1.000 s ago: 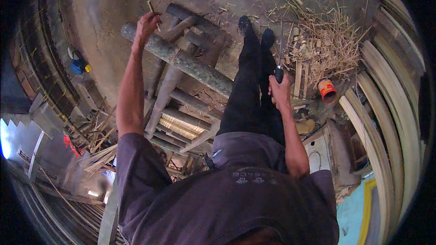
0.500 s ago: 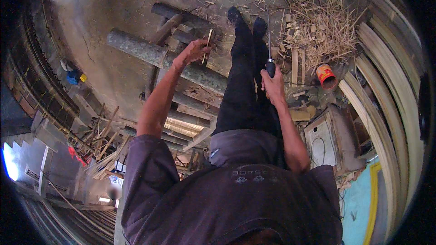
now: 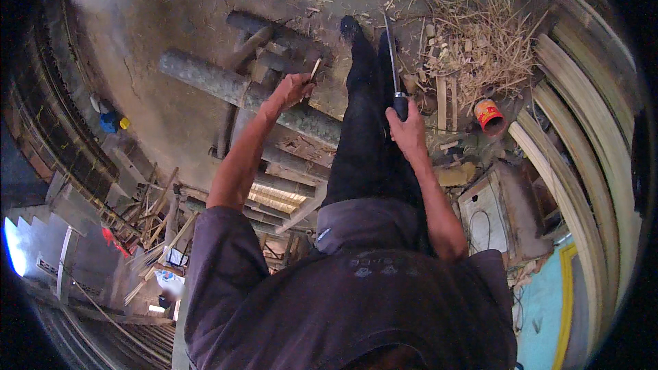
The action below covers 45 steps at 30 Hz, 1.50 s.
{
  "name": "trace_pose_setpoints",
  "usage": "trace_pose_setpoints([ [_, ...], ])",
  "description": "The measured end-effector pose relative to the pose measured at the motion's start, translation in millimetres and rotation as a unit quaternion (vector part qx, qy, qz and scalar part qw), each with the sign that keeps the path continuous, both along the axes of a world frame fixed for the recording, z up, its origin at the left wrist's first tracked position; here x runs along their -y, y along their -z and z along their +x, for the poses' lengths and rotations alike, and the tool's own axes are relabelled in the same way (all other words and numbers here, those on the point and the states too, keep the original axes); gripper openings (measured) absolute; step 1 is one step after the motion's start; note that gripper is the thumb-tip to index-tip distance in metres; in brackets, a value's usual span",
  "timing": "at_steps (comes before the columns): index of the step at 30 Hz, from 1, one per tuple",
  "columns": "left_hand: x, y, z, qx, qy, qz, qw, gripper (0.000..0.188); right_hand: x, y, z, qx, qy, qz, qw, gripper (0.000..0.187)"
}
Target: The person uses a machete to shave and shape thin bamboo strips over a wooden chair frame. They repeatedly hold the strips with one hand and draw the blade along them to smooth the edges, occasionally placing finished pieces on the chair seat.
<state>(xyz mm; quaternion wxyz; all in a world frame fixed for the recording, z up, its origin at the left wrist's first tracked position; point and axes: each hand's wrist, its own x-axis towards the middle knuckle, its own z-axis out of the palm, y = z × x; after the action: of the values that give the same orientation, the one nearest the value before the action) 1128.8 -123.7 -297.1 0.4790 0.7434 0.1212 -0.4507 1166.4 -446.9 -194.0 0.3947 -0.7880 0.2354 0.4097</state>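
My left hand (image 3: pixel 295 89) is closed round a thin pale wooden stick (image 3: pixel 316 67), whose upper end pokes out past the fingers. Beneath that hand lies a thick grey log (image 3: pixel 205 72), part of a rough bench-like frame. In my right hand (image 3: pixel 409 130) is the black handle of a long narrow-bladed knife (image 3: pixel 393 51), with a metal collar below the blade. The blade points away from me, over my right leg, and stays apart from the stick. My fingers hide the lower part of the stick.
Wood shavings and offcuts (image 3: pixel 480 41) lie heaped at the far right, with a red-orange can (image 3: pixel 489 116) tipped beside them. Long curved-looking pale planks (image 3: pixel 569 185) line the right side. Slats and a wooden box (image 3: pixel 486 205) sit nearer. Another person (image 3: pixel 168 288) shows at the lower left.
The stick has turned in my left hand, so less of it shows. My right hand has shifted slightly left and nearer, and the knife blade now leans left with its broader side showing.
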Motion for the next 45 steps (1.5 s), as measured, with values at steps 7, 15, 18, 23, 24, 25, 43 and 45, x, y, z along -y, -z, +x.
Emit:
trace_pose_setpoints([
  [7,5.2,-1.7,-13.0,0.056,0.035,0.047,0.997,0.018,-50.2,-18.9,-8.4,0.010,-0.103,0.028,0.994,0.047],
  [15,11.4,1.4,-29.3,0.154,0.027,0.121,0.980,0.023,-40.4,5.3,23.9,0.081,0.013,-0.035,0.996,0.048],
  [18,12.9,6.4,-32.5,0.075,0.000,0.113,0.991,0.024,-56.7,1.4,4.4,0.213,-0.032,-0.073,0.974,0.064],
  [23,16.1,8.1,-40.2,0.221,-0.021,0.148,0.964,0.017,-50.8,-7.6,18.8,-0.079,-0.253,-0.027,0.964,0.050],
  [24,17.6,8.0,-42.9,0.234,-0.029,0.137,0.962,0.016,-41.9,-6.2,33.5,-0.004,-0.177,-0.007,0.984,0.047],
  [25,19.1,8.2,-45.0,0.190,-0.058,0.129,0.972,0.017,-42.9,-1.7,40.8,0.175,-0.151,-0.084,0.969,0.045],
  [43,64.2,-64.3,-88.0,0.255,-0.328,0.414,0.810,0.049,-47.3,11.0,98.8,0.151,0.185,-0.071,0.968,0.044],
  [45,71.3,-68.4,-95.6,0.200,-0.435,0.472,0.740,0.057,-73.0,5.5,31.9,0.351,-0.011,-0.142,0.925,0.056],
])
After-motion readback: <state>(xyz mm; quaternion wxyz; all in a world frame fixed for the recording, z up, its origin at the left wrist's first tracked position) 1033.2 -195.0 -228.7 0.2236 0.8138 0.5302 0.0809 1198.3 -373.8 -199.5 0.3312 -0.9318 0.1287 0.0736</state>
